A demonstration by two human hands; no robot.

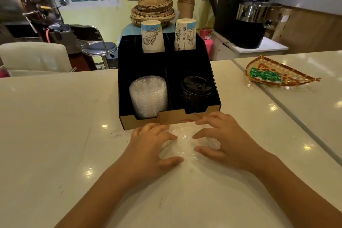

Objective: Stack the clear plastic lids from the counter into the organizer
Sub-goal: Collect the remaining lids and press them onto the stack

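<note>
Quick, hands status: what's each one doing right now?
Left hand: fingers curled on the loose clear lids on the counter; grip cannot be confirmed.
Right hand: same, on their other side.

Organizer blocks the counter's far-edge middle; its front-left bay is filled by a clear lid stack (black lids front-right). Woven tray near far-right corner. Left side open.

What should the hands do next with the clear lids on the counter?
Probably close both hands, left hand and right hand, around the loose clear lids and lift them. They lie on the counter between the fingers, just in front of the organizer, whose front-left compartment already holds a clear lid stack.
</note>
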